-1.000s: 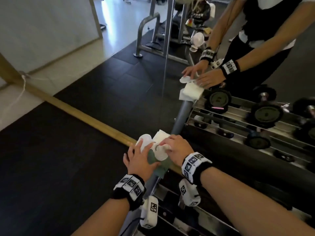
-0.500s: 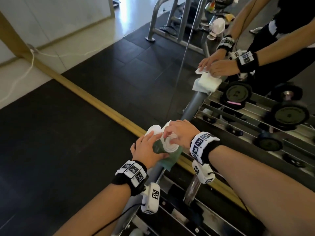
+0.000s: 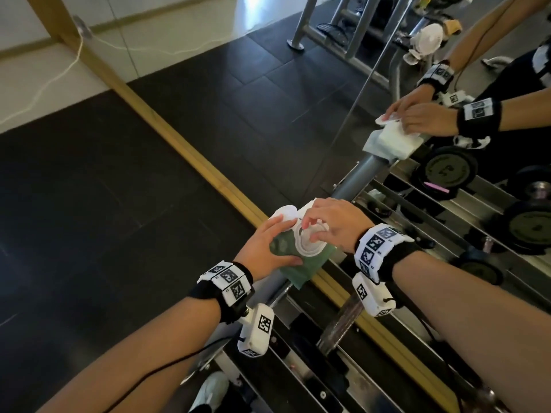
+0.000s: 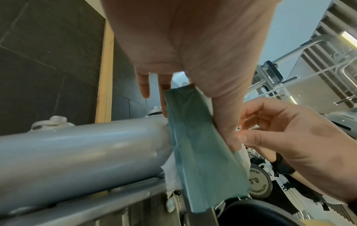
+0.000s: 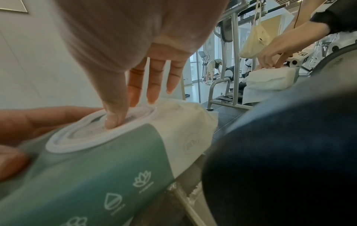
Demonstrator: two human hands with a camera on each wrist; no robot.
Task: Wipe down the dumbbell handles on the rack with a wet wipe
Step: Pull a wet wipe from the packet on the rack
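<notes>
A green and white wet wipe pack [image 3: 310, 260] sits on the end of the rack's grey tube [image 3: 354, 180], its white lid [image 3: 284, 213] flipped open. My left hand [image 3: 265, 248] grips the pack from the left, thumb along its green side [image 4: 199, 152]. My right hand [image 3: 331, 222] is over the round opening. Its thumb tip [image 5: 114, 117] presses into the opening [image 5: 92, 137] and the other fingers point down at the far rim. No wipe shows between them. A knurled dumbbell handle [image 3: 343, 320] lies on the rack under my right wrist.
A mirror stands right behind the rack and repeats my hands and the pack [image 3: 396, 141]. Dumbbells with black plates [image 3: 447, 171] lie on the rack rails [image 3: 298, 326] at right. A wooden strip [image 3: 179, 138] and black floor mats lie to the left.
Both hands stay on the pack. My right fingers have worked further into the opening. The head view has swung closer and to the left.
</notes>
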